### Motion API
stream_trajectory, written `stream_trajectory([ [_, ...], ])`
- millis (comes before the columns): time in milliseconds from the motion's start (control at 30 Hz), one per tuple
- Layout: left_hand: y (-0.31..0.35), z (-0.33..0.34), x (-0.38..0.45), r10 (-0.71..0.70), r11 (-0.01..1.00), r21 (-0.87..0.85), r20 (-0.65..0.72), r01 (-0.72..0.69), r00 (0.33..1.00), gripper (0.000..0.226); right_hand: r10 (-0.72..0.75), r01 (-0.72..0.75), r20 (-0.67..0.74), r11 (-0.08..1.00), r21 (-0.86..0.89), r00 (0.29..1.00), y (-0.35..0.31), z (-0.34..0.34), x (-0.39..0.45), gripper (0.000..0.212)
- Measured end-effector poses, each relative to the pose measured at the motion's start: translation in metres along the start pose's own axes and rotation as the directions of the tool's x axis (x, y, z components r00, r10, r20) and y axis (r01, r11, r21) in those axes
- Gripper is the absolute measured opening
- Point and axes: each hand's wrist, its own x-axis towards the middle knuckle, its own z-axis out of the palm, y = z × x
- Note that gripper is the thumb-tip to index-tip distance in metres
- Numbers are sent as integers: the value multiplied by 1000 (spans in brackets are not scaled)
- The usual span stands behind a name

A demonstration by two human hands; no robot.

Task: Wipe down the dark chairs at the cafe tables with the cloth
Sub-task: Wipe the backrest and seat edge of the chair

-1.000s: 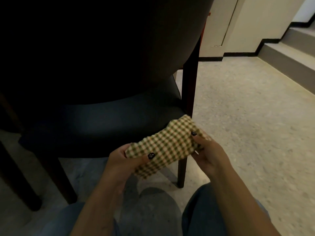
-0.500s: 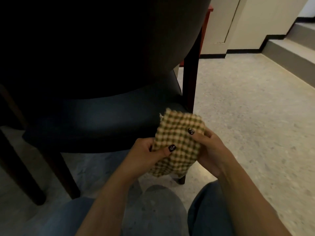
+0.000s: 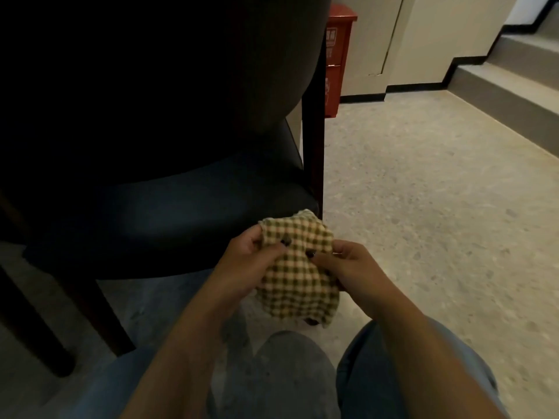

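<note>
Under me is a pale speckled floor point(image 3: 423, 207). On it stands the dark chair point(image 3: 169, 207) with its wooden legs, and further back a red cabinet point(image 3: 337, 62) stands near the wall. At the right, grey steps point(image 3: 508, 86) rise from it.

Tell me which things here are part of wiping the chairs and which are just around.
Part of the job:
- checked cloth, held bunched in front of the seat
- dark chair
- left hand and right hand, both gripping the cloth

Just around:
- red cabinet by the wall
- steps at the right
- speckled floor
</note>
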Motion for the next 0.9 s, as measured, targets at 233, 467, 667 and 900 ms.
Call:
stream_trajectory([
  [233,33,-1,-3,-37,967,-242,163,76,986,32,-108,43,136,909,414,985,-40,-18,-17,32],
  [467,79,6,-10,374,923,74,49,-377,926,37,-369,364,35,925,106,929,-95,-35,-44,20],
  [667,128,0,-34,663,611,490,112,-622,740,32,-474,361,-479,879,-312,739,-113,-35,-36,44],
  [900,183,0,-73,793,80,787,321,-612,518,25,-451,543,-670,836,-85,590,-163,-5,-10,14],
])
